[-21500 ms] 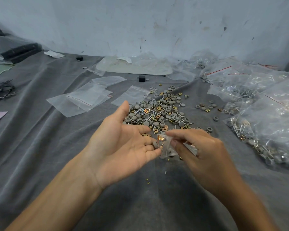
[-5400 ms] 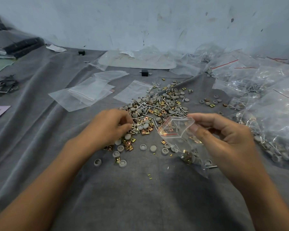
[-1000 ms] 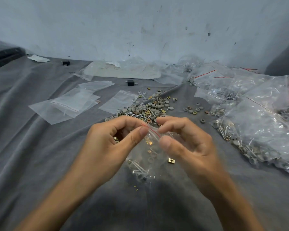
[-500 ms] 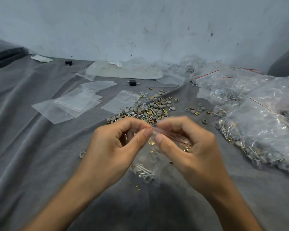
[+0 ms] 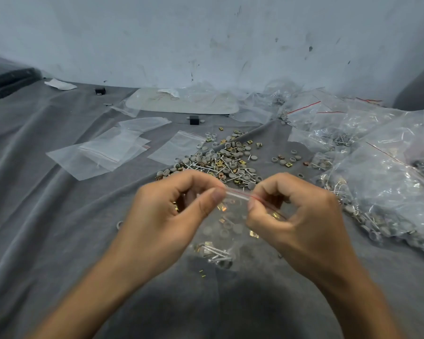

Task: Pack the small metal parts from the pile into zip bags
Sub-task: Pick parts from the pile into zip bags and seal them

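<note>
**Step in hand: sealing.** Left hand and right hand each pinch seal strip of small zip bag. Thumb against forefinger, grip clamped on bag top at both ends. Bag hangs between hands above grey cloth. Packed parts (screws, caps, brass clips) settled at bottom. Loose pile just beyond hands. Empty zip bags to left, filled bags to right.

**Next move, judged:** press along strip until closed, then set bag with filled ones.
</note>
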`<control>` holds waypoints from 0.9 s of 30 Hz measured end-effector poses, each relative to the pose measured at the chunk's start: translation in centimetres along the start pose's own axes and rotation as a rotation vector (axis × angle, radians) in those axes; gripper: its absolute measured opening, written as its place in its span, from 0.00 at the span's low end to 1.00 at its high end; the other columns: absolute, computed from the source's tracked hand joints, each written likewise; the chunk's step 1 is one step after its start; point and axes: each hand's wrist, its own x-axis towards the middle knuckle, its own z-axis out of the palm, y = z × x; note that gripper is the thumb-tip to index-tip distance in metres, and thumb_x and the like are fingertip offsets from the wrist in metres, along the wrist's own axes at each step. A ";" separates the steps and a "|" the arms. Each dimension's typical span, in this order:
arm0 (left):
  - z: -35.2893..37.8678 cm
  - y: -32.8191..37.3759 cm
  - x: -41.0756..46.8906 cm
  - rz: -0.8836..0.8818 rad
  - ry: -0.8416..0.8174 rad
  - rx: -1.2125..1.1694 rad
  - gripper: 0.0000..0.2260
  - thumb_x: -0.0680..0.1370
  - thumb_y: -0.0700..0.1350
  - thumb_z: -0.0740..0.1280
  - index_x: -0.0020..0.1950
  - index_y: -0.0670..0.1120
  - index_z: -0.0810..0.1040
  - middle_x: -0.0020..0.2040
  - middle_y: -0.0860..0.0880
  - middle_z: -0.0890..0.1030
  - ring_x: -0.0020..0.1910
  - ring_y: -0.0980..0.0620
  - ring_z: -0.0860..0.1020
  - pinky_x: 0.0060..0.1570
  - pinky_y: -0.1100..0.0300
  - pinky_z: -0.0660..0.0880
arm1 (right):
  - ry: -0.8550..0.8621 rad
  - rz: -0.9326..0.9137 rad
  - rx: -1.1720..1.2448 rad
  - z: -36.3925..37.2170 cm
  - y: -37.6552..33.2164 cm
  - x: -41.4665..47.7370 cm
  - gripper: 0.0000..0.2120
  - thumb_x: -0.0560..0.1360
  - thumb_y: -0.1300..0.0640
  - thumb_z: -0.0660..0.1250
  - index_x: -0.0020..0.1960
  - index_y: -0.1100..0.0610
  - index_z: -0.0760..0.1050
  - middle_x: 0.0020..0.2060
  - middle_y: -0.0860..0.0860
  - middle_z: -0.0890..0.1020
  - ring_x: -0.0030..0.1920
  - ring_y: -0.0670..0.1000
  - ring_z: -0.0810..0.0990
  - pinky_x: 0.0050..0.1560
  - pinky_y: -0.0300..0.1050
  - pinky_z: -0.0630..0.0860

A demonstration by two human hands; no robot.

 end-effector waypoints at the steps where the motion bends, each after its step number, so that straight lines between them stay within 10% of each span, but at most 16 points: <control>1: -0.3 0.0 0.1 -0.005 0.022 -0.013 0.04 0.77 0.52 0.71 0.48 0.54 0.84 0.35 0.52 0.79 0.31 0.47 0.73 0.31 0.53 0.71 | 0.011 0.003 0.001 -0.3 0.2 0.0 0.04 0.69 0.58 0.72 0.37 0.53 0.78 0.32 0.44 0.79 0.35 0.48 0.79 0.38 0.39 0.74; 11: -1.1 -0.8 0.8 -0.080 0.130 -0.068 0.05 0.75 0.55 0.71 0.47 0.57 0.85 0.36 0.43 0.80 0.26 0.57 0.69 0.23 0.66 0.64 | 0.001 0.086 0.163 -1.6 1.9 0.2 0.08 0.76 0.51 0.74 0.42 0.53 0.81 0.33 0.44 0.81 0.34 0.46 0.79 0.37 0.37 0.73; 16: -1.4 -3.4 0.6 -0.094 0.094 0.025 0.19 0.75 0.70 0.66 0.56 0.59 0.83 0.46 0.54 0.86 0.39 0.56 0.82 0.35 0.64 0.78 | 0.060 0.255 0.454 -2.5 2.1 0.3 0.10 0.78 0.53 0.71 0.41 0.56 0.77 0.29 0.47 0.75 0.30 0.47 0.71 0.30 0.45 0.67; 23: -3.2 -6.5 2.3 -0.250 0.146 -0.003 0.06 0.80 0.50 0.64 0.52 0.52 0.80 0.44 0.59 0.84 0.40 0.60 0.79 0.37 0.73 0.74 | 0.951 0.710 0.736 -8.6 6.7 0.6 0.07 0.80 0.55 0.69 0.43 0.52 0.76 0.30 0.48 0.80 0.30 0.46 0.76 0.27 0.38 0.70; 27: -4.3 -8.8 3.9 -0.475 0.073 -0.034 0.18 0.84 0.34 0.56 0.42 0.51 0.79 0.30 0.60 0.81 0.26 0.63 0.76 0.27 0.72 0.72 | 1.286 0.846 0.681 -12.0 10.3 -1.0 0.12 0.82 0.52 0.65 0.64 0.52 0.72 0.58 0.51 0.80 0.54 0.49 0.80 0.43 0.40 0.78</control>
